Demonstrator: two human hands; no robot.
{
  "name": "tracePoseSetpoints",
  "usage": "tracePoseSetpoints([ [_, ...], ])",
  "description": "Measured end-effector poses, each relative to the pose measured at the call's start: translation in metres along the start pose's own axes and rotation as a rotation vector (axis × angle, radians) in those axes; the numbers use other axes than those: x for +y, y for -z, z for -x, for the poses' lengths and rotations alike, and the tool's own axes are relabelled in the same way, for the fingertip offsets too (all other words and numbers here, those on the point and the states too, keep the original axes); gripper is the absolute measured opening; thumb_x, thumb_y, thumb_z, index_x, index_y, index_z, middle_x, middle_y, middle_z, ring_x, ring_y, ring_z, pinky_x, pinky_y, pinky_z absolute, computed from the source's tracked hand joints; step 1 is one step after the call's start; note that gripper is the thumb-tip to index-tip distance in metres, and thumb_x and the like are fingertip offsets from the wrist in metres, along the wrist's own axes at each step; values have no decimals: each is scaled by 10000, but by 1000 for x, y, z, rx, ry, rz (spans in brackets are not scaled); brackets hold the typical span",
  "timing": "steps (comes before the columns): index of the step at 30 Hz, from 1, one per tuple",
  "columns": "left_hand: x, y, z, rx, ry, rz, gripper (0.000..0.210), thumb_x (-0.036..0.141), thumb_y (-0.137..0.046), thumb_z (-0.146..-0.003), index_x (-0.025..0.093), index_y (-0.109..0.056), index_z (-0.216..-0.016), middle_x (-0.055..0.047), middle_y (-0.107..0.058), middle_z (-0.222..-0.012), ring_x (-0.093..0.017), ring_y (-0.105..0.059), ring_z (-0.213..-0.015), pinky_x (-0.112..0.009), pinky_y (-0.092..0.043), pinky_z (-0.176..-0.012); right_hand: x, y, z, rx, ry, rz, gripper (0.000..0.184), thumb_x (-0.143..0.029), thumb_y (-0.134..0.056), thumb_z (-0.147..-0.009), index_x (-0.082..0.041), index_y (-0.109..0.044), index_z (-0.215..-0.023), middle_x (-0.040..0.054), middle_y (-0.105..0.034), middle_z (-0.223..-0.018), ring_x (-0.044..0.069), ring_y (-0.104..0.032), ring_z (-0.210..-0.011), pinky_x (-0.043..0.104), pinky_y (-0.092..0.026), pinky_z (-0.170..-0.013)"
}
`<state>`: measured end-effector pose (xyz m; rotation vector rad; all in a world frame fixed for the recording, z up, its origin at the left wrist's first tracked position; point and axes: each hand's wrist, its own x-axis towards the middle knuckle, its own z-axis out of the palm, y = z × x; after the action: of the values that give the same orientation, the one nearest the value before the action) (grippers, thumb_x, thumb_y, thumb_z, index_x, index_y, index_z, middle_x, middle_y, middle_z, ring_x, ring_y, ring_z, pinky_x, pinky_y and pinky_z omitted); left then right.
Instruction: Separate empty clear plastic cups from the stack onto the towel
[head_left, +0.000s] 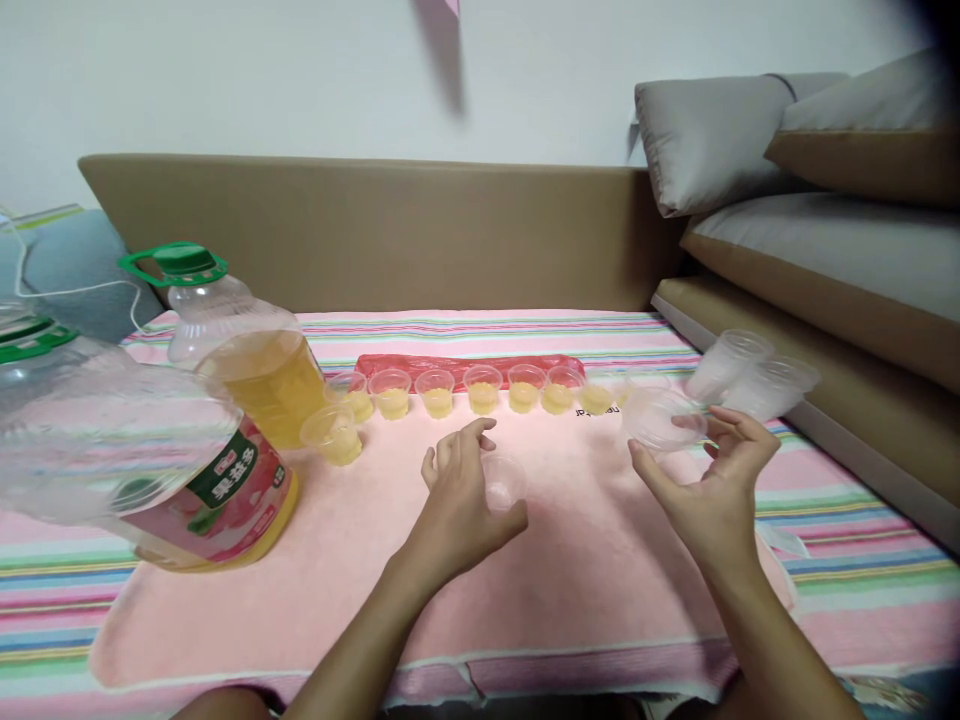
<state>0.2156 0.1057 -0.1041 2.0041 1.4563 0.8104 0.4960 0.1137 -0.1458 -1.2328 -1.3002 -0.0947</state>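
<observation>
Left hand (pixel 457 500) on the pink towel (pixel 337 580), fingers curled around a small empty cup (pixel 504 482), thumb at its near side. Right hand (pixel 712 480) raised, fingers spread and loosely gripping a blurred clear cup (pixel 660 418); more stacked clear cups (pixel 750 375) just past its fingertips. Beyond both hands' fingers, row of filled cups (pixel 480 390) with yellow liquid, red strip (pixel 465 362) behind. Far left of left fingers, oil bottle (pixel 232 400), tilted.
</observation>
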Motion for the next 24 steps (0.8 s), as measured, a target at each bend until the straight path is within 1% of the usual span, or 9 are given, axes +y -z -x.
tracePoseSetpoints([
  [6,-1,3,1,-7,1,20,842,318,-777,-754,281,-309,-1453,-95,-519,-1331,-332,-469,-1315,-614,-270,-1186,4,0,0,-1,26,-19,856,-475,-922,-775,-209,-423,-1418,135,-472,-1322,369,-556,-1159,536,-424,-1011],
  [11,-2,5,0,11,-7,81,789,360,-767,-800,261,-325,-1445,-121,-496,-1407,-340,-453,-1365,-616,-290,-1188,4,0,0,0,31,-25,843,-463,-915,-783,-205,-422,-1416,124,-511,-1270,360,-560,-1148,533,-420,-1023],
  [13,-2,8,-1,86,-10,145,680,399,-726,-872,256,-353,-1422,-133,-484,-1449,-331,-431,-1403,-600,-302,-1190,3,-1,0,-3,26,-19,836,-468,-905,-786,-203,-417,-1411,122,-526,-1250,357,-564,-1146,526,-422,-1023],
  [15,1,14,-1,206,-40,208,481,427,-651,-964,268,-425,-1358,-111,-511,-1421,-303,-437,-1398,-567,-323,-1185,2,0,-1,6,21,0,828,-492,-896,-788,-201,-417,-1396,129,-528,-1256,349,-570,-1137,517,-419,-1020],
  [17,9,25,3,295,-112,240,208,402,-582,-1033,281,-539,-1196,-65,-571,-1310,-263,-491,-1330,-501,-367,-1153,4,2,-3,19,13,20,835,-525,-891,-778,-201,-410,-1379,129,-531,-1252,343,-578,-1135,508,-417,-1014],
  [18,16,31,7,295,-162,250,103,376,-564,-1052,277,-574,-1079,-43,-599,-1239,-243,-528,-1274,-461,-398,-1120,5,5,-5,26,5,33,840,-538,-886,-767,-202,-405,-1368,127,-536,-1244,342,-582,-1135,508,-415,-1011],
  [20,34,43,18,190,-255,289,211,340,-555,-1073,258,-570,-879,-17,-645,-1121,-215,-596,-1155,-387,-468,-1018,13,15,-12,52,-18,81,859,-555,-872,-723,-206,-393,-1346,126,-543,-1236,348,-585,-1142,516,-412,-997],
  [22,54,52,33,-49,-363,315,276,361,-548,-1085,262,-599,-832,-24,-684,-1074,-222,-642,-1099,-367,-526,-938,28,31,-21,111,-56,154,883,-571,-854,-664,-216,-382,-1321,134,-546,-1243,356,-585,-1140,519,-416,-967],
  [24,71,54,49,-345,-521,297,292,433,-519,-1095,306,-676,-884,-36,-710,-1073,-238,-676,-1071,-383,-574,-896,51,52,-29,210,-100,217,920,-613,-841,-599,-235,-363,-1289,153,-535,-1264,353,-588,-1113,508,-438,-914],
])
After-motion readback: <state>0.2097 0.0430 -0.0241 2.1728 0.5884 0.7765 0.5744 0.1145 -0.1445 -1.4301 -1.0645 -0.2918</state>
